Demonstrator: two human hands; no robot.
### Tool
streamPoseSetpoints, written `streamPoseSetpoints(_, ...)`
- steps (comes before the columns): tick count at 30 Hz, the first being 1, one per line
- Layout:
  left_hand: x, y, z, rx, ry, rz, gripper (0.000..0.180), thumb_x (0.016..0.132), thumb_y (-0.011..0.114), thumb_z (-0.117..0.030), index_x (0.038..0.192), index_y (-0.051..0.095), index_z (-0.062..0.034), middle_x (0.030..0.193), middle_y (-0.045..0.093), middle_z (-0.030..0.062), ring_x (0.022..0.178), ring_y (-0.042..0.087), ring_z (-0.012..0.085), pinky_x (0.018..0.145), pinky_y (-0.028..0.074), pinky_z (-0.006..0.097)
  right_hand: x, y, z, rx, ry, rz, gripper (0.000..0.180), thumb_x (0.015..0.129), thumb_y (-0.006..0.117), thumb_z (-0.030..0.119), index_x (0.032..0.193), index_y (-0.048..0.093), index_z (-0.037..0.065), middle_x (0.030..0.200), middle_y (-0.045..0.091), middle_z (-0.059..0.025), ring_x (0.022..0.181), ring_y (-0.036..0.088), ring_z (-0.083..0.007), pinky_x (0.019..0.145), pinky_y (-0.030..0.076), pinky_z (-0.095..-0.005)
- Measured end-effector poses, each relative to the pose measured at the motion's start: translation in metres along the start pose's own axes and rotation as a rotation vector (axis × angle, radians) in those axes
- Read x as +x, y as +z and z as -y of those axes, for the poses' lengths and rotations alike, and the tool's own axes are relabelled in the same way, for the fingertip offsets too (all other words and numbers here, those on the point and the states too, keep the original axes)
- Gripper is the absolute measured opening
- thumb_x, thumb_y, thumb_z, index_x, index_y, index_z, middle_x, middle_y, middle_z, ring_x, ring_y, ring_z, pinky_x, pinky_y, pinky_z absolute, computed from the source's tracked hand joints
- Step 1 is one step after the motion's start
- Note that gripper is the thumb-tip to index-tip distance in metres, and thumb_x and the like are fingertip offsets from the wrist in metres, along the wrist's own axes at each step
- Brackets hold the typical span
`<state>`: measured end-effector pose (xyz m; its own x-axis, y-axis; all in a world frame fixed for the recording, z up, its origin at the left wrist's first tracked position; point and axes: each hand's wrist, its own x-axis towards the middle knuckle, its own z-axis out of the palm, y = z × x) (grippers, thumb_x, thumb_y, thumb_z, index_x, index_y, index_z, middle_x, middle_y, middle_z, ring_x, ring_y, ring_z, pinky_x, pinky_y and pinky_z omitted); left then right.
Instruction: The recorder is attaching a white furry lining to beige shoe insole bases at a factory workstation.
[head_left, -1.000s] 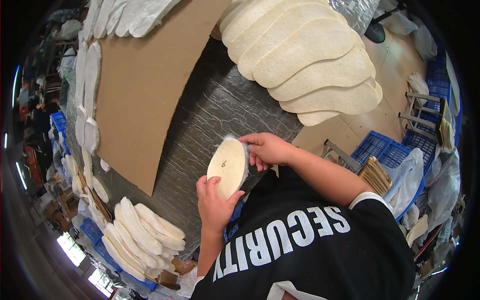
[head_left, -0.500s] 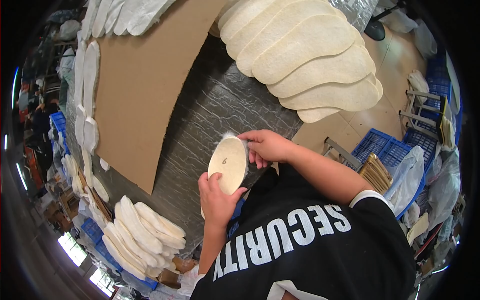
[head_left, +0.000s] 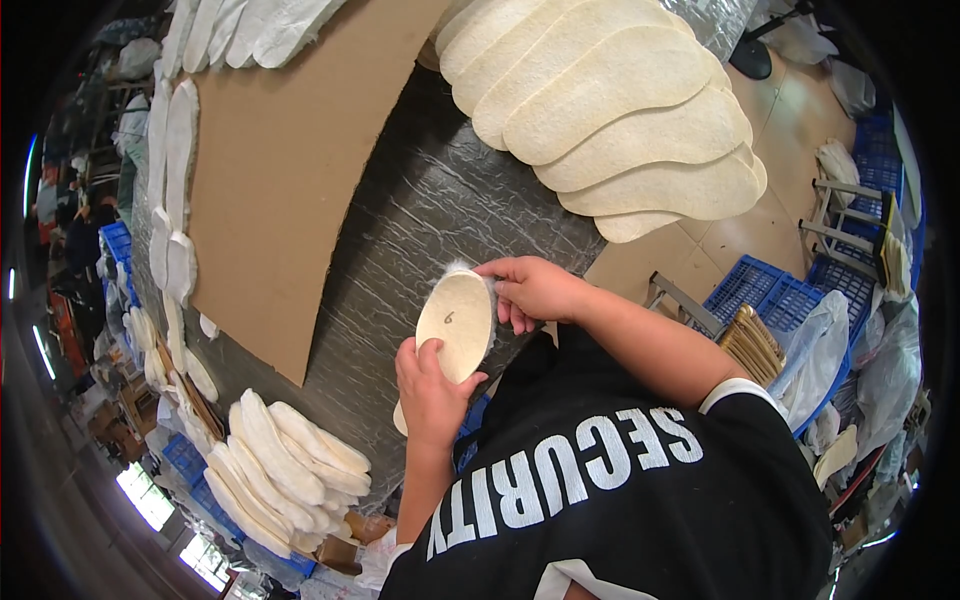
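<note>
A cream felt insole (head_left: 460, 320) with a small dark handwritten mark on it is held in front of my body, its white fuzzy lining showing along the far and right edges. My left hand (head_left: 432, 394) grips the near end, thumb on one side and fingers over the face. At the upper right edge, my right hand (head_left: 535, 290) pinches the rim between thumb and forefinger, its other fingers curled. The lower part of the insole is hidden behind my left hand; a bit of pale edge shows beside that wrist.
Overlapping cream insoles (head_left: 610, 100) lie fanned at the table's far right. A brown cardboard sheet (head_left: 270, 190) covers the left of the dark plastic-covered table (head_left: 430, 190). White fleecy insoles (head_left: 285, 460) are piled at near left. Blue crates (head_left: 745, 290) and a metal-framed stool stand at right.
Both hands and the insole hold nearly the same place. My left hand has shifted very slightly away from my body along the insole.
</note>
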<state>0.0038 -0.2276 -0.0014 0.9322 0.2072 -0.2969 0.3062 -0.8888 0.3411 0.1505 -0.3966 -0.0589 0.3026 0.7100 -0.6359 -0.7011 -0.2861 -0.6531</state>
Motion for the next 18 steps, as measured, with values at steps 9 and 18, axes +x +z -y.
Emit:
streamPoseSetpoints(9,0.002,0.004,-0.002,0.066,0.008,-0.033,0.075,0.051,0.09,-0.021,0.112,0.049,-0.0028,0.118,0.045,0.0217,0.108,0.047,0.0413,0.092,0.041,0.046,-0.008,0.012,0.002,-0.117,-0.144,-0.2,0.041,0.09,0.049,0.005,0.131,0.049,0.003,0.075,0.06,-0.0113,0.054,0.059,-0.0161,0.05,0.049,-0.0293)
streamPoseSetpoints(18,0.001,0.008,-0.006,0.023,0.012,-0.053,0.074,0.054,0.088,-0.025,0.113,0.05,-0.0027,0.121,0.043,0.0217,0.107,0.047,0.0404,0.089,0.04,0.048,0.007,0.036,-0.001,-1.32,-0.886,-0.071,0.094,0.065,0.068,0.054,0.145,0.035,0.015,0.153,0.026,-0.0105,0.145,0.013,-0.0252,0.115,0.003,-0.0544)
